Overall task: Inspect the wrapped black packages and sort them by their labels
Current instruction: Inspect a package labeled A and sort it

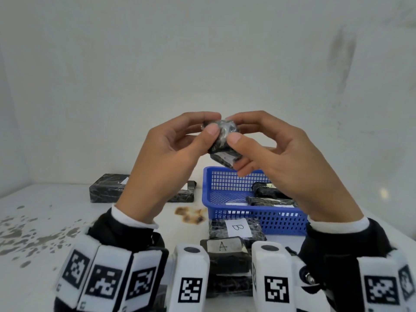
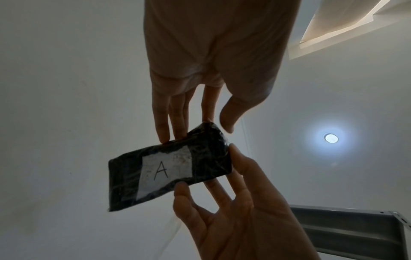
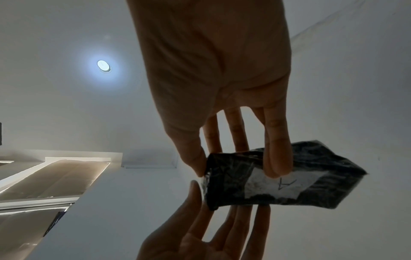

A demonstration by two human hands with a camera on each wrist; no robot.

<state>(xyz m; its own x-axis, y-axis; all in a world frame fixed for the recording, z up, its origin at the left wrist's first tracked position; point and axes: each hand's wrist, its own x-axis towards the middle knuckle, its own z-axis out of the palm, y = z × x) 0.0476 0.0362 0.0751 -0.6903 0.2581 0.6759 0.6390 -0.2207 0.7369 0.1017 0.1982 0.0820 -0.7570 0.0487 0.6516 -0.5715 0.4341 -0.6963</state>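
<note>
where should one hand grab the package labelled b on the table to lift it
Pinch the B package across its two short ends, coming from above. It lies flat with its label up; the blue basket crowds its far side and the A package its near side, so the ends look most open to fingers.

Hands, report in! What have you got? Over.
Left hand and right hand both pinch one wrapped package. Label reads A. Nothing in the way.

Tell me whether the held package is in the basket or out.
Out: both hands lift the held package above the blue basket, fingers pinching it in mid-air.
</note>
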